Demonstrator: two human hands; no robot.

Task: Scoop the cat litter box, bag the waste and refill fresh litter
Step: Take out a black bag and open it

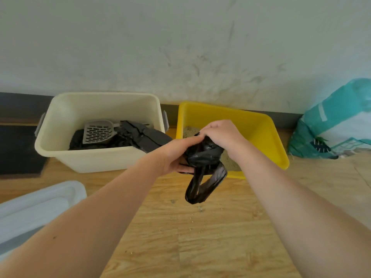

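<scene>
Both hands pinch black bag over litter box

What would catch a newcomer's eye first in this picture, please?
In the middle, the left hand and right hand grip a crumpled black bag in front of the yellow litter box. To the left, a cream tub holds a grey scoop; a teal sack stands at the far right.

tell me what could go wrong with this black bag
1. The left hand and right hand hold the bunched black bag near its top; it could slip or tear.
2. Its loops hang over the wood floor, outside the yellow litter box, so spills might land there.
</scene>
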